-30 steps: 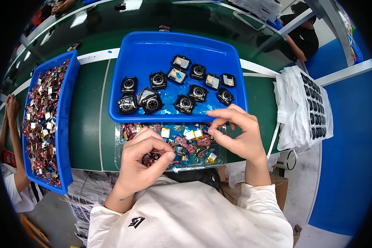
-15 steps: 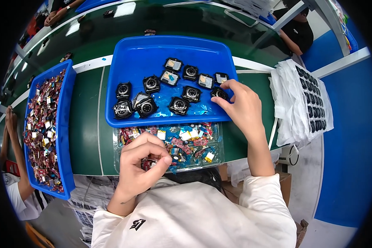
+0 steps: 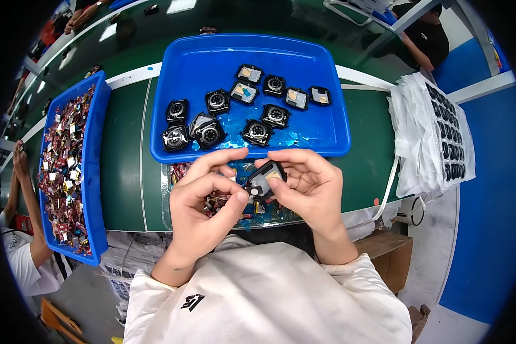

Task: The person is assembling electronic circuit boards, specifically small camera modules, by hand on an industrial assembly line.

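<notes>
My right hand (image 3: 307,186) holds a black smartwatch case (image 3: 268,179) between thumb and fingers, its open inner side with a grey and tan panel facing up. Close to the case's left edge is my left hand (image 3: 206,192); its thumb and a curled finger are pinched together, and anything between them is hidden. Just beyond the hands is a blue tray (image 3: 252,49) with several similar watch cases (image 3: 258,132), some showing round black backs and others their inner sides. Under the hands, a clear plastic tray (image 3: 166,200) holds small red boards, batteries and blue film bits.
At the left stands a long blue bin (image 3: 101,172) heaped with small electronic parts. White packing sheets and trays of dark round parts (image 3: 450,137) are stacked at the right. A cardboard box (image 3: 393,252) sits below the green bench (image 3: 123,166). Other people work around it.
My right hand has lifted a watch case from the blue tray's right side and brought it towards me. My left hand has moved right, up to the case.
</notes>
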A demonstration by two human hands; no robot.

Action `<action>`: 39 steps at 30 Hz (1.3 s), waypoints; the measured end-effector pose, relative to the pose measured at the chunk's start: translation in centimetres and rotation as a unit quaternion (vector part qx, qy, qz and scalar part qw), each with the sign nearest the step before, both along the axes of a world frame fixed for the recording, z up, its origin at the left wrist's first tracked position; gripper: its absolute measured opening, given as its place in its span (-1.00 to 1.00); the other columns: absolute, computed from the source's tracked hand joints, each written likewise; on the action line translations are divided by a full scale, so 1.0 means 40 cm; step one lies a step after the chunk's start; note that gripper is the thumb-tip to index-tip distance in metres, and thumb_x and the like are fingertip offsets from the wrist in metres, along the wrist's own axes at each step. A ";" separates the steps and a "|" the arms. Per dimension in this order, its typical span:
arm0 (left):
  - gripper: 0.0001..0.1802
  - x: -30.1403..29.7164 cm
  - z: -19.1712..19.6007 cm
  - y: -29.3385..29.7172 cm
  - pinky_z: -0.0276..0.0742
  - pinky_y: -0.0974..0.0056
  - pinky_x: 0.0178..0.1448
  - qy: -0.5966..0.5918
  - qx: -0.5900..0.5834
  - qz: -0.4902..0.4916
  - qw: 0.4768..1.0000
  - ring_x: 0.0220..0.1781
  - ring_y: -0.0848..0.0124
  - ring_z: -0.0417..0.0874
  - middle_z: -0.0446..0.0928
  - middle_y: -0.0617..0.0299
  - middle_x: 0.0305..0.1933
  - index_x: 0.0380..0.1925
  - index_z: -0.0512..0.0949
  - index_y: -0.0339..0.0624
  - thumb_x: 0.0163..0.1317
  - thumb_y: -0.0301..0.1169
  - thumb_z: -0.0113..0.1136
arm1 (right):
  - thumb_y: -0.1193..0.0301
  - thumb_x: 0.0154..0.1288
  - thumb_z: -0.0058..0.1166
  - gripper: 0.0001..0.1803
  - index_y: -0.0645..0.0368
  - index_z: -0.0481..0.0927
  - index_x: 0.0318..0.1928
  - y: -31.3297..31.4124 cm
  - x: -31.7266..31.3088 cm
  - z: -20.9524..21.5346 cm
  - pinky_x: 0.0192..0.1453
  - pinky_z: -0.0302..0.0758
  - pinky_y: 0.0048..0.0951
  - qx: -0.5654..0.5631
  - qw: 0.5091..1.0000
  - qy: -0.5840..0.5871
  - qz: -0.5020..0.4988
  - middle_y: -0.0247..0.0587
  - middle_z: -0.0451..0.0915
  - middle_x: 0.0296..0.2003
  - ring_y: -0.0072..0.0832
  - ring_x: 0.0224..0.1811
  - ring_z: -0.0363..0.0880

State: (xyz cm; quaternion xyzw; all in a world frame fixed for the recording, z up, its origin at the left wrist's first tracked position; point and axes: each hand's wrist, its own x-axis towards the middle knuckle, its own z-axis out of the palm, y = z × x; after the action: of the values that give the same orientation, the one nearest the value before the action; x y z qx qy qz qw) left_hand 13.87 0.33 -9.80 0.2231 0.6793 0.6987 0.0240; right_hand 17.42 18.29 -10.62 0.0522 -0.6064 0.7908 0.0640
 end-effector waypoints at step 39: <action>-0.80 0.013 0.010 0.019 0.47 0.33 -0.24 0.178 -0.145 0.119 0.966 -0.32 0.33 0.58 0.66 0.09 -0.24 -0.41 0.68 -0.30 -0.12 -0.60 0.41 | 0.71 0.17 0.15 -0.81 0.38 0.52 -0.18 -0.039 0.010 -0.017 -0.23 0.60 -0.60 0.002 0.989 0.048 -0.141 -0.01 0.65 -0.19 -0.56 -0.21 0.63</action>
State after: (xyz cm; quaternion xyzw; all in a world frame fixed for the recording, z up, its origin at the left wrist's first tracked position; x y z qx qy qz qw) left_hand 14.38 1.08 -9.42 0.2558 0.7886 0.5391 -0.1485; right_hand 17.81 16.73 -11.31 0.0043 -0.6054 0.7695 0.2035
